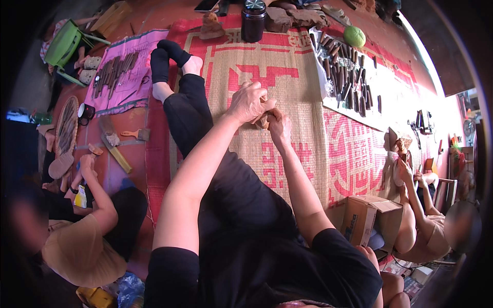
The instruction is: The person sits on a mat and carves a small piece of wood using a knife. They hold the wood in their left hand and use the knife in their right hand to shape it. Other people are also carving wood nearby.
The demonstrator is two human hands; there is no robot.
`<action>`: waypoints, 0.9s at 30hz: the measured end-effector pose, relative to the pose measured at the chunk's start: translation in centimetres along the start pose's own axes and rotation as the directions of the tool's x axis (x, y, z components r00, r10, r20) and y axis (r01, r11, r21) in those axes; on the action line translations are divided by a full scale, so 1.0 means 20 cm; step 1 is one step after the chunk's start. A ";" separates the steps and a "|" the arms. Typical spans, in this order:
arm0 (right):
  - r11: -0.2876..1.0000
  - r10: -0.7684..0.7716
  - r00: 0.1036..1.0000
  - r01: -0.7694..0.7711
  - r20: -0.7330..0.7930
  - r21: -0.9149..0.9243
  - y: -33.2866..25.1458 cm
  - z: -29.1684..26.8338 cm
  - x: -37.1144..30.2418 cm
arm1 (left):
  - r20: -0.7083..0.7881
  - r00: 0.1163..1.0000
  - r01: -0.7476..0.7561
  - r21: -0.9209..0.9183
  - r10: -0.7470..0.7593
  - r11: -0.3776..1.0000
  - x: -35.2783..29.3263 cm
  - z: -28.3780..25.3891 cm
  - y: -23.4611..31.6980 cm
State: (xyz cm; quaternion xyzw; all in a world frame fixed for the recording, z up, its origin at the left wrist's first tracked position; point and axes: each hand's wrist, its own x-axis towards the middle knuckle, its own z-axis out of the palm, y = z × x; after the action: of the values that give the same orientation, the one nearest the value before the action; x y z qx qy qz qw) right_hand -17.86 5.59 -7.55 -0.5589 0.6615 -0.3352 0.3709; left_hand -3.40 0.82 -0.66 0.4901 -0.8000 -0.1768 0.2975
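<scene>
Hands, two: left hand [247,101] and right hand [279,126] clasp one wooden piece [263,119]

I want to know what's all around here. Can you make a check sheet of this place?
Surface: woven mat, red patterns, on the floor.
Job's things: small wood piece held by left hand and right hand.
Clutter: tools on white cloth; more tools on pink cloth; dark jar; green ball; cardboard box.
Hands: both closed on the wood piece.
Cables: nothing seen.
Surroundings: two other people sit nearby, left and right.
</scene>
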 end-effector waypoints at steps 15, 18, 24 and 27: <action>0.999 -0.025 0.997 0.023 -0.071 -0.032 0.10 0.03 0.07 | 0.014 1.000 -0.012 -0.021 0.013 1.000 0.01 0.00 0.01; 0.999 0.050 0.998 -0.051 -0.029 -0.018 0.14 0.02 0.16 | -0.027 0.999 -0.018 0.051 0.019 0.999 0.02 0.05 0.03; 0.993 -0.006 0.999 0.010 -0.035 0.119 0.08 0.04 0.03 | 0.030 0.999 0.034 -0.016 -0.034 0.999 0.01 -0.02 -0.02; 0.993 0.049 0.998 -0.046 -0.024 0.109 0.10 0.04 0.04 | -0.025 1.000 -0.017 -0.032 0.016 0.999 0.02 0.05 -0.02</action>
State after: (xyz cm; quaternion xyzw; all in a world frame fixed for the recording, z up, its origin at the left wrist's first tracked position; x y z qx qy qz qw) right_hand -18.33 5.14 -9.74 -0.5174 0.6605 -0.3691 0.3997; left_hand -3.78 0.28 -1.52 0.4809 -0.7973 -0.1810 0.3166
